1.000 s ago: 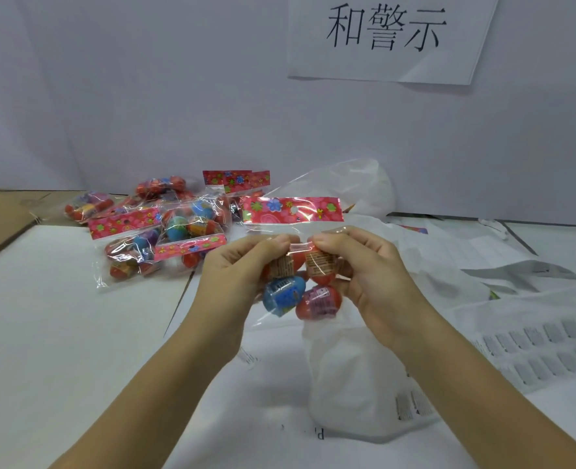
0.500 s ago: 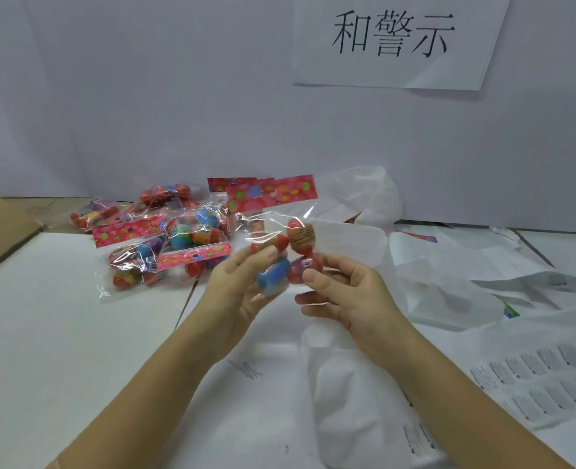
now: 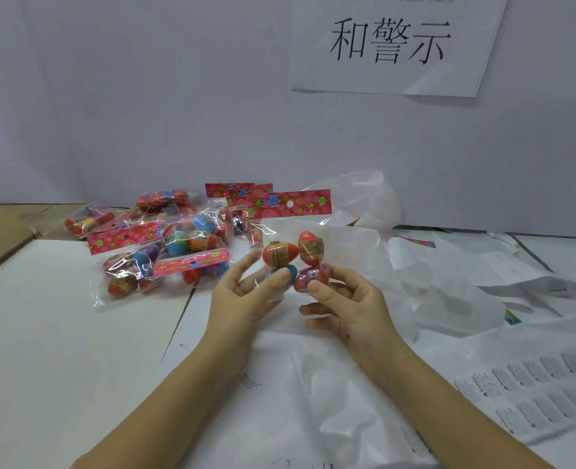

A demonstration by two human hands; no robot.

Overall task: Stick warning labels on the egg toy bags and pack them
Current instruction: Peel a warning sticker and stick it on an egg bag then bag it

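Both hands hold one bag (image 3: pixel 291 204) upright over the table (image 3: pixel 60 316): the left hand (image 3: pixel 242 296) pinches its lower corner at the blue egg (image 3: pixel 295 269), and the right hand (image 3: pixel 351 309) pinches the other corner at the purple egg (image 3: pixel 310 274). No label shows on its clear front (the back is hidden). A pile (image 3: pixel 164 242) of more bags lies behind on the left, label sheets (image 3: pixel 533 390) on the right, a white sack (image 3: pixel 340 384) beneath. By that, much sticking and packing looks left to do
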